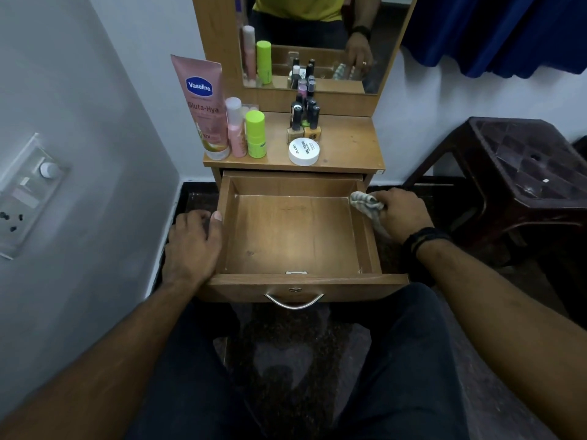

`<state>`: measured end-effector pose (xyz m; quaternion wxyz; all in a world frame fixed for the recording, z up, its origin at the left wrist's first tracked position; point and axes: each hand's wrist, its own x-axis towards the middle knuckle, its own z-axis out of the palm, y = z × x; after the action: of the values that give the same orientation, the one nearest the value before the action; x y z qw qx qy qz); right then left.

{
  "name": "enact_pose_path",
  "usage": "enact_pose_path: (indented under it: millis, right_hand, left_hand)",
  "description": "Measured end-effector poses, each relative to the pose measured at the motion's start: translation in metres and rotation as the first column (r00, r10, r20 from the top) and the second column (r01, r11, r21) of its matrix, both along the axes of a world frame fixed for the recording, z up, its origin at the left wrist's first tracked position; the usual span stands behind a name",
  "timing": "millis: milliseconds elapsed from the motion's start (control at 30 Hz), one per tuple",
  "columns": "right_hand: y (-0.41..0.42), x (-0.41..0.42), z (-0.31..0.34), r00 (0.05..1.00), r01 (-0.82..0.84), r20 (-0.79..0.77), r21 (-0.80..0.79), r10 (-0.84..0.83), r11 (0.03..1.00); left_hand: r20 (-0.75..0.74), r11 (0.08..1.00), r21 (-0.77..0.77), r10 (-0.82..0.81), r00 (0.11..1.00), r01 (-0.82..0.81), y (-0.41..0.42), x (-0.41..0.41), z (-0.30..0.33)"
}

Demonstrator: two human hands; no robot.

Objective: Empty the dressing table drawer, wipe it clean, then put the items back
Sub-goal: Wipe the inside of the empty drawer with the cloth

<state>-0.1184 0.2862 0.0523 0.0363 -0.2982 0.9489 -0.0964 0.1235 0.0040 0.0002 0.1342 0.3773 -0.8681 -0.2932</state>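
The wooden drawer (293, 281) is pulled out with nothing inside it. My left hand (193, 241) grips its left wall, thumb hooked over the rim. My right hand (398, 214) holds a bunched grey-white cloth (365, 203) against the top of the drawer's right wall, outside the drawer floor. On the tabletop (349, 154) stand a pink Vaseline tube (203, 103), a pink bottle (236, 128), a lime green bottle (255, 133), several nail polish bottles (305, 119) and a white round tub (304, 150).
A mirror (317, 42) rises behind the tabletop. A dark brown plastic stool (521, 179) stands close on the right. A wall with a switch and socket plate (25, 195) is on the left. My knees sit below the drawer front.
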Motion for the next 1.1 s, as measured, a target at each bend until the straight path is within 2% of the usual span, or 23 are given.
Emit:
enact_pose_path:
  millis: [67, 233, 333, 400, 500, 700, 833, 967, 1100]
  right_hand:
    - [0.004, 0.006, 0.000, 0.999, -0.028, 0.021, 0.046, 0.027, 0.999]
    - [0.040, 0.043, 0.017, 0.939, -0.253, 0.286, 0.195, 0.191, 0.948]
    - [0.052, 0.056, 0.015, 0.928, -0.295, 0.307, 0.249, 0.214, 0.923]
    - [0.048, 0.056, 0.011, 0.934, -0.279, 0.295, 0.250, 0.201, 0.927]
    - [0.030, 0.047, 0.000, 0.969, -0.216, 0.177, 0.248, 0.175, 0.944]
    - [-0.022, -0.005, -0.026, 1.000, 0.025, -0.005, 0.070, -0.025, 0.997]
    - [-0.048, -0.027, -0.029, 0.986, 0.169, 0.014, -0.010, -0.169, 0.986]
    - [-0.043, -0.025, -0.024, 0.991, 0.114, 0.064, -0.014, -0.113, 0.993]
    - [-0.013, -0.001, -0.009, 0.992, 0.015, 0.123, 0.049, -0.020, 0.999]
  left_hand:
    - [0.001, 1.000, 0.002, 0.002, 1.000, -0.002, -0.001, 0.000, -0.001]
    - [-0.019, 1.000, 0.001, -0.014, 1.000, 0.014, 0.000, 0.000, -0.002]
    - [-0.038, 1.000, 0.003, -0.025, 0.999, 0.025, 0.000, 0.001, -0.002]
    - [-0.037, 1.000, 0.007, -0.030, 0.999, 0.031, 0.000, 0.000, -0.001]
    - [-0.017, 1.000, 0.000, -0.030, 0.999, 0.030, 0.000, 0.000, -0.001]
    - [-0.001, 1.000, 0.015, -0.024, 1.000, 0.024, 0.001, 0.001, 0.000]
    - [0.007, 1.000, 0.017, -0.026, 1.000, 0.025, 0.002, 0.001, 0.002]
    - [0.010, 1.000, 0.011, -0.021, 1.000, 0.021, 0.002, 0.000, 0.003]
    - [0.000, 1.000, 0.005, -0.020, 1.000, 0.020, 0.001, -0.001, 0.001]
